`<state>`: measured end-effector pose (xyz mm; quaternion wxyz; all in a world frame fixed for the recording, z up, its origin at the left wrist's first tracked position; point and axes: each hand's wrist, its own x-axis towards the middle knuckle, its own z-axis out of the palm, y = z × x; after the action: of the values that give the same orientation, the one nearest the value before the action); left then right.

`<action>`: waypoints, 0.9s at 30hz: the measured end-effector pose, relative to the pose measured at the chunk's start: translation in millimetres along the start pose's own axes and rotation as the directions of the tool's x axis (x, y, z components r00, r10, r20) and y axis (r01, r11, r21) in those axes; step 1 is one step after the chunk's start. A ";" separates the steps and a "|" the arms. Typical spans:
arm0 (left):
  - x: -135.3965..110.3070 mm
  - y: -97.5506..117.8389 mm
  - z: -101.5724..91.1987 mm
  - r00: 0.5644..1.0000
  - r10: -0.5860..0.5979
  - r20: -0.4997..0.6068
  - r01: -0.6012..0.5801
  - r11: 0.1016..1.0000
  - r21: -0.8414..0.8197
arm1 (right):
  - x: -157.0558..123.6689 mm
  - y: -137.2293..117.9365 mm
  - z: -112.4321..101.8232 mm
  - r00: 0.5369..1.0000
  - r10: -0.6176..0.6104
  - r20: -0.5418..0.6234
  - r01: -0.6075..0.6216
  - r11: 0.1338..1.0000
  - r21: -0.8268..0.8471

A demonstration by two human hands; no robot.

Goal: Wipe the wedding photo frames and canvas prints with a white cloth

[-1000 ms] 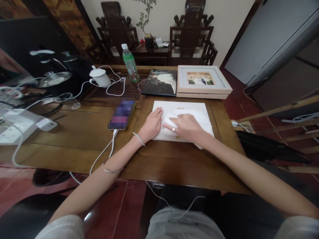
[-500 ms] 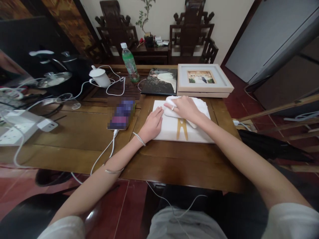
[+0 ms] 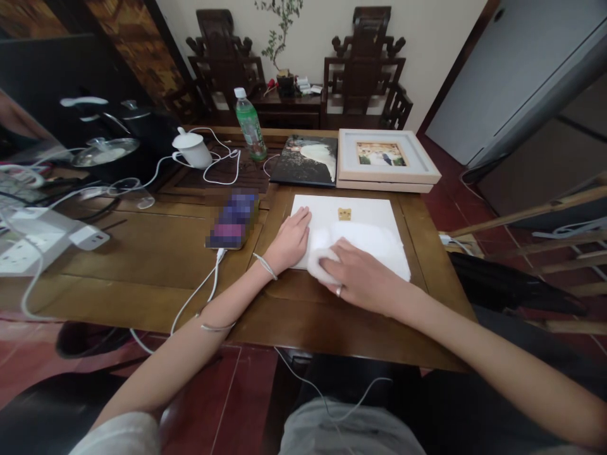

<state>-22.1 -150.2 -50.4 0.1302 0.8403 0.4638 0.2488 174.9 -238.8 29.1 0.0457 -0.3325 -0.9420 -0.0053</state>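
Observation:
A white panel (image 3: 317, 205) lies flat on the wooden table, and the top of a gold-coloured piece (image 3: 344, 214) shows on it. The lower part of that piece is covered by a white towel (image 3: 374, 237). My right hand (image 3: 353, 268) grips the bunched towel near the panel's front edge, its fingers curled into the cloth. At the panel's left edge, my left hand (image 3: 293, 237) rests with its fingers stretched out flat on the surface.
Behind the panel are a dark photo print (image 3: 303, 161) and a light-wood picture frame (image 3: 422, 158). A green-labelled bottle (image 3: 251, 129), a lidded white cup (image 3: 192, 148) and a charging phone (image 3: 234, 221) stand or lie leftward. A power strip (image 3: 42, 243) with cables sits far left.
My right hand has drawn the towel from the panel's far side toward its front edge, uncovering the gold piece's top and covering its legs. My left hand has stayed in place.

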 end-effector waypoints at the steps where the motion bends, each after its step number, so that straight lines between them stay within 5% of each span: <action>1: 0.0 -0.3 0.2 1.000 0.002 -0.003 -0.002 1.000 0.000 | -6.2 -2.6 -0.9 0.999 -0.030 0.015 0.030 1.000 -0.004; 6: -0.2 1.7 -1.4 1.000 -0.004 0.015 0.004 1.000 0.007 | -7.2 14.9 -4.7 0.998 0.026 0.051 -0.028 0.999 0.033; 14: 0.6 3.2 -4.4 0.999 0.006 0.037 -0.004 0.999 -0.034 | 55.6 60.0 -1.9 0.967 0.242 0.080 -0.234 0.967 -0.095; 18: 0.0 1.4 -2.9 0.999 -0.016 0.038 0.017 1.000 -0.025 | 44.6 36.6 9.0 0.967 0.217 0.136 -0.195 0.968 -0.159; 23: 0.2 3.0 -3.7 0.999 -0.008 0.043 0.008 1.000 0.010 | -6.4 -8.9 5.6 0.983 0.044 0.178 -0.031 0.996 -0.078; 27: 0.2 4.7 -4.5 0.999 -0.003 0.042 0.002 1.000 0.022 | -28.2 -14.7 -0.3 0.986 -0.025 0.163 0.024 1.000 0.009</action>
<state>-21.1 -152.6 -44.5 0.1310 0.8461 0.4647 0.2257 187.6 -268.0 27.2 -0.0304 -0.3200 -0.9466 0.0248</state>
